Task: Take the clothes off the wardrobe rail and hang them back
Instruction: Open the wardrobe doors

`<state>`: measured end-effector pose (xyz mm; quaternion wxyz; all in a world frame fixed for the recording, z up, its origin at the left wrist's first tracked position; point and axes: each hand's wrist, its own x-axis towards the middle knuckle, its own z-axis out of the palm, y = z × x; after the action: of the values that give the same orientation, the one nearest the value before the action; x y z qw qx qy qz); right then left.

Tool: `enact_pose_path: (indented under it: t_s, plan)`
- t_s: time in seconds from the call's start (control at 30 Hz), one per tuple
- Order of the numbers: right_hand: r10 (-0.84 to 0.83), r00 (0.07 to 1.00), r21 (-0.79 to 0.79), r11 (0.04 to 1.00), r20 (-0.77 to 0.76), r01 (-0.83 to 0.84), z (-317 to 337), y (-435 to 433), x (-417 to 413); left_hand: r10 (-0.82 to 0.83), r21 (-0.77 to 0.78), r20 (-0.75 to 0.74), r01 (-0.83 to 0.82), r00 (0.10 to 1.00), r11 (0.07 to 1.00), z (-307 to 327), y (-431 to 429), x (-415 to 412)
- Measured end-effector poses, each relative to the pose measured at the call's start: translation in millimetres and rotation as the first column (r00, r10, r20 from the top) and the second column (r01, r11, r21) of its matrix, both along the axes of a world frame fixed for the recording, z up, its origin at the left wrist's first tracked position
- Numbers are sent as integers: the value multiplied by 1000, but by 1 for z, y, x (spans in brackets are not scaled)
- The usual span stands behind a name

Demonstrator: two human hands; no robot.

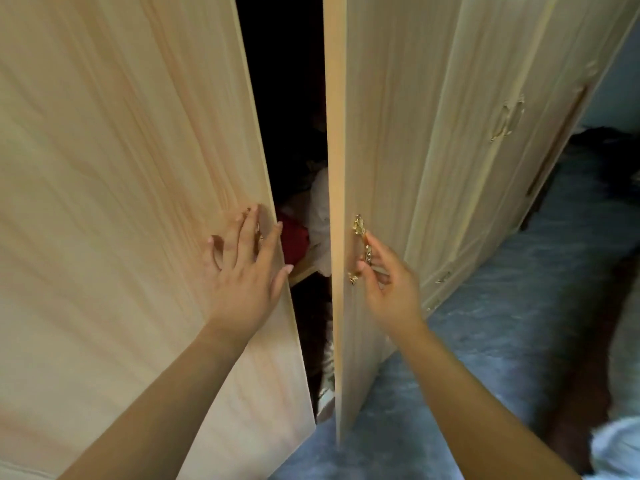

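Two pale wooden wardrobe doors stand slightly apart with a dark gap between them. My left hand (244, 268) lies flat, fingers spread, on the left door (121, 168) near its edge, covering that door's handle. My right hand (384, 278) curls its fingers around the gold handle (360, 251) of the right door (377, 133). Through the gap I see a red garment (294, 242) and a white garment (320, 216) on a shelf. The rail and any hanging clothes are hidden in the dark interior.
More wardrobe doors with gold handles (507, 121) run along the right. A blue patterned carpet (502, 323) covers the floor on the right. Dark things lie at the far right on the floor (609, 157).
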<state>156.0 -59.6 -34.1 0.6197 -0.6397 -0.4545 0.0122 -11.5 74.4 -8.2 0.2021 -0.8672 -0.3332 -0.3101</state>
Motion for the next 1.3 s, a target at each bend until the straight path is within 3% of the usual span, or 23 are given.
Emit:
enact_pose_path:
  t_s: [0.13, 0.27, 0.43, 0.63, 0.7, 0.97, 1.1, 1.3]
  plan:
    - [-58, 998, -35, 998, -19, 57, 0, -36, 13, -160, -126, 13, 160, 987, 979, 9, -19, 12]
    - [-122, 992, -23, 992, -38, 121, 0, -69, 30, -369, -220, 101, 382, 924, 897, 37, -44, 40]
    - [-103, 992, -31, 994, -68, 101, 9, -107, 51, -614, -379, 277, 671, 739, 637, 63, -91, 93]
    - [-91, 989, -74, 994, -120, 82, 10, -138, 85, -703, -439, 464, 829, 539, 346, 70, -133, 154]
    - [-101, 986, -69, 993, -133, 93, 10, -148, 94, -694, -428, 520, 855, 498, 293, 65, -144, 166]
    - [-245, 966, 75, 965, -87, 252, 10, -202, 117, -641, -345, 602, 879, 476, 328, 60, -192, 216]
    - [-259, 961, 73, 961, -92, 266, 10, -219, 136, -616, -320, 580, 845, 533, 429, 64, -219, 254]
    - [-336, 933, 74, 935, -129, 347, 12, -233, 190, -642, -278, 513, 817, 570, 505, 60, -240, 308]
